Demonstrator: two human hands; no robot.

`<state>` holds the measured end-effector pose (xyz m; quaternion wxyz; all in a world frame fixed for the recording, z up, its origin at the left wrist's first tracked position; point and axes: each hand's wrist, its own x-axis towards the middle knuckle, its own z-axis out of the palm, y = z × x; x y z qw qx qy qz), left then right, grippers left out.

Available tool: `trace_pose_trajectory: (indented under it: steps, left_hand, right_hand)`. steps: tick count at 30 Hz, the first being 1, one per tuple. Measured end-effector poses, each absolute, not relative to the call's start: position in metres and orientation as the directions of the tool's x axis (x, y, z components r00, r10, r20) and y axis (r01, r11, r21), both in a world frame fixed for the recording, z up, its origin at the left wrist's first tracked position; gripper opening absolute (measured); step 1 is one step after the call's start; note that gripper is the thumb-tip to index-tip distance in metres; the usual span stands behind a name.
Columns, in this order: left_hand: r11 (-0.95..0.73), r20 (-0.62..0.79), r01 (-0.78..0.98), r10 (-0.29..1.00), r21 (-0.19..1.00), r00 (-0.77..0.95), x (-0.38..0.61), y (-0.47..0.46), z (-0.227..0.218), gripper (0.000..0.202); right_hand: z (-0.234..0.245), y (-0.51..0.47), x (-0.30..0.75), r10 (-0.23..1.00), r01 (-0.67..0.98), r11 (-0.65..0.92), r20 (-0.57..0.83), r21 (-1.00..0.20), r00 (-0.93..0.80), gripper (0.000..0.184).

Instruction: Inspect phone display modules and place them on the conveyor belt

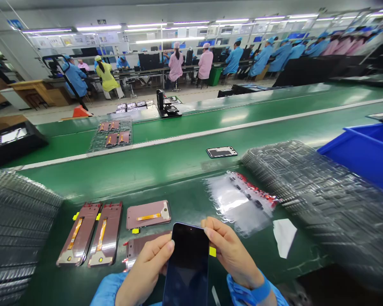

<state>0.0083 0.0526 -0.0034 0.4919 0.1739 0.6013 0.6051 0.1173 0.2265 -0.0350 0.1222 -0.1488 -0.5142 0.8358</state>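
A dark phone screen panel (188,267) stands tilted towards me at the bottom middle, glossy side facing me. My left hand (147,263) pinches its left edge near the top between thumb and fingers. At the upper right corner, my right hand (231,250) has thumb and fingers closed on the panel. A yellow tab (212,251) sticks out from its right edge. Just beyond my left hand lies a brown-backed screen panel (148,214) with an orange flex cable. Another brown panel (140,248) is partly hidden behind that hand.
Two stacks of brown panels (76,238) lie left. Clear plastic trays rise at the left (15,229) and right (293,187). Clear films (232,199) with red tabs and a white cloth (284,238) lie right, near a blue bin (364,148). Beyond runs a green conveyor (166,159).
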Motion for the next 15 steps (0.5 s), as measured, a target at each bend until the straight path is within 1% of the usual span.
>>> trace_pose_trajectory:
  steps: [4,8,13,15]
  left_hand:
    - [0.217,-0.362,-0.348,0.823,0.912,-0.437,0.0091,0.0509,-0.0023,0.040]
    - [0.162,-0.324,-0.371,0.843,0.914,-0.430,0.0079,0.0535,-0.0009,0.039]
    - [0.192,-0.388,-0.422,0.806,0.886,-0.447,0.0050,0.0575,-0.0046,0.038]
    - [0.186,-0.387,-0.418,0.793,0.889,-0.471,0.0044,0.0585,-0.0060,0.036]
  right_hand:
    - [-0.0355,0.2238,0.1200,0.398,-0.038,-0.390,-0.131,-0.920,-0.908,0.051]
    - [-0.0361,0.2221,0.1212,0.436,0.003,-0.376,-0.179,-0.927,-0.882,0.049]
    - [-0.0295,0.2223,0.1190,0.451,0.017,-0.393,-0.209,-0.919,-0.868,0.053]
    - [-0.0278,0.2227,0.1179,0.457,0.014,-0.398,-0.212,-0.917,-0.864,0.054]
